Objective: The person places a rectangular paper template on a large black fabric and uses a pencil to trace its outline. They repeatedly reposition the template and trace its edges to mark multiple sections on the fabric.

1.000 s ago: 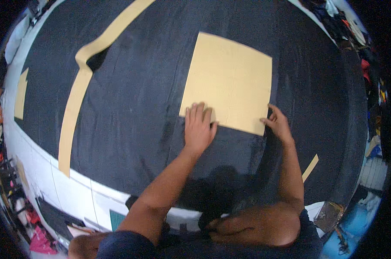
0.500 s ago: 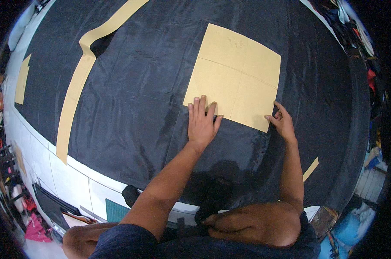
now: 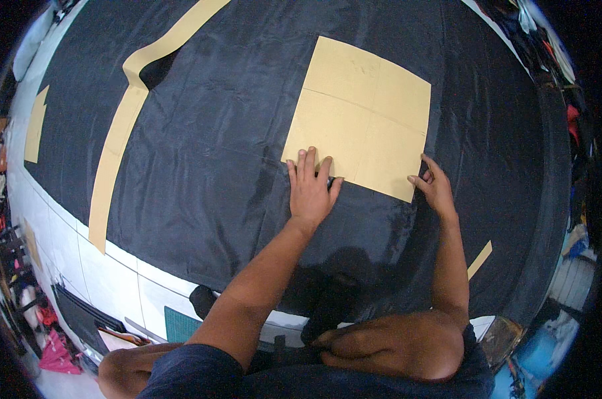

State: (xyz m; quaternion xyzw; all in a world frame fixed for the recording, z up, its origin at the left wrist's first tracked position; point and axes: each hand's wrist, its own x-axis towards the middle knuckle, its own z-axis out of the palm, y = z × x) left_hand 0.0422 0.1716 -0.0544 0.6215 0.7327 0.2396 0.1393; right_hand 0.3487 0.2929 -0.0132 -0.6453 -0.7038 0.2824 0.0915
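Head view, tan sheet (image 3: 367,113) under left grip (image 3: 311,199), right grip (image 3: 438,193) at edge

The tan, nearly square paper sheet (image 3: 362,120) is lying flat and slightly skewed on black fabric (image 3: 208,179), showing crossing lines.

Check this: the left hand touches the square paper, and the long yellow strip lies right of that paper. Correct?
Not quite: the head view shows the long yellow strip lying left of the square paper, which the left hand touches.
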